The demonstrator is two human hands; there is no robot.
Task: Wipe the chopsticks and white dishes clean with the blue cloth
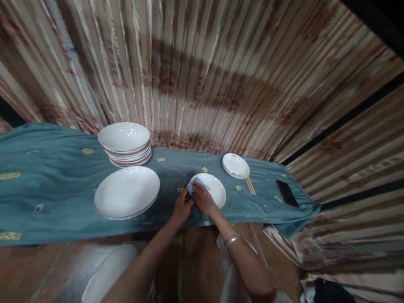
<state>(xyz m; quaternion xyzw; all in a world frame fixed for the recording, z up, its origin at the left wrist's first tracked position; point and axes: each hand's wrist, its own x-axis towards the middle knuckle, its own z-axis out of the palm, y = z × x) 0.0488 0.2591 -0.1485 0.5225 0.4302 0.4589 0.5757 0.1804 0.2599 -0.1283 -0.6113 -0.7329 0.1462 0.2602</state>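
Note:
A round white plate (218, 192) lies on the cloth-covered table in front of me. My right hand (204, 199) has its fingers closed on a light blue cloth (204, 184), which is pressed against the left part of the plate's inside. At the plate's left rim, my left hand (182, 207) is closed with its fingers gripping the edge, close against the bunched cloth. The hands and cloth cover that side of the rim.
To the left stand large white oval plates (128, 191), with a stack of bowls and red-rimmed plates (124, 139) behind. On the right are small flowered plates (236, 166), wooden chopsticks (250, 185) and a black phone (287, 193). A pleated curtain (189, 84) hangs behind the table (63, 202).

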